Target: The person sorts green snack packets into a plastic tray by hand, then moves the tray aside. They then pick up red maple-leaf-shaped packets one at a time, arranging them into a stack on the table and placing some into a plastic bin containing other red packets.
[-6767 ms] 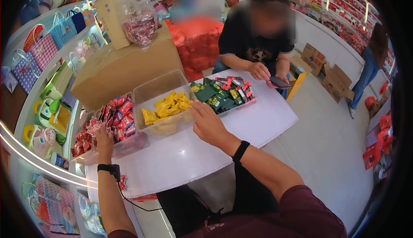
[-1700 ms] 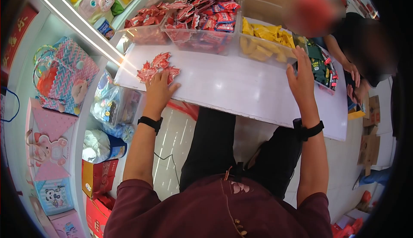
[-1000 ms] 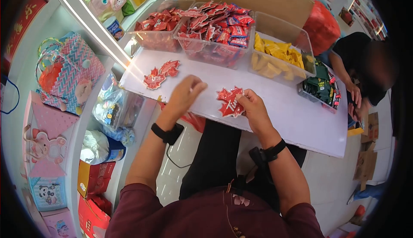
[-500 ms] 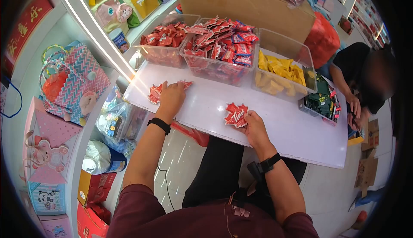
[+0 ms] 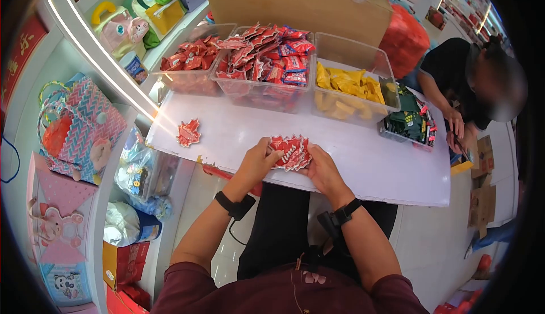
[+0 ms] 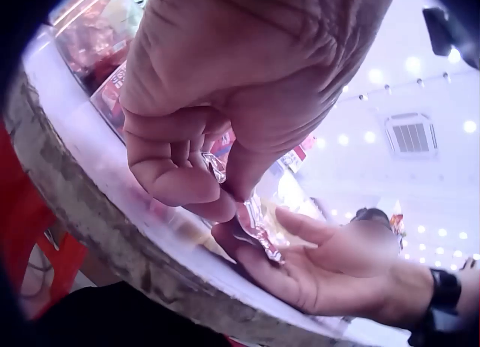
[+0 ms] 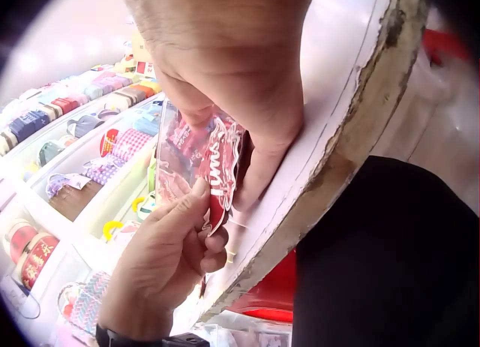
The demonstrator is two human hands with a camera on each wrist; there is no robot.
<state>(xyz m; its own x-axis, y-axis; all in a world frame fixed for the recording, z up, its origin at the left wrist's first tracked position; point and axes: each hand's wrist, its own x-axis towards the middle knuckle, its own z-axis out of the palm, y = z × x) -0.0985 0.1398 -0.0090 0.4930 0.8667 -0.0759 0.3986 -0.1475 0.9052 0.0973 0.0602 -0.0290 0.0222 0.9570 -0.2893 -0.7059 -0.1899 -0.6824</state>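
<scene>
Left hand (image 5: pixel 256 163) and right hand (image 5: pixel 321 171) pinch a stack of red, leaf-shaped packets (image 5: pixel 290 153) with white lettering.

A person in a dark red shirt (image 5: pixel 295 291) and black trousers (image 5: pixel 284 223)

The shirt has short sleeves and a small pale pattern down the front. A black band with a little black box sits behind the left hand (image 5: pixel 258 160), and one more behind the right hand (image 5: pixel 321 169). A thin black wire (image 5: pixel 230 235) hangs from the left band.

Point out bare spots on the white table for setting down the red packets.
Bare table right of the right hand, below the yellow bin; also between the lone packet and left hand. The back edge is crowded with bins.
</scene>
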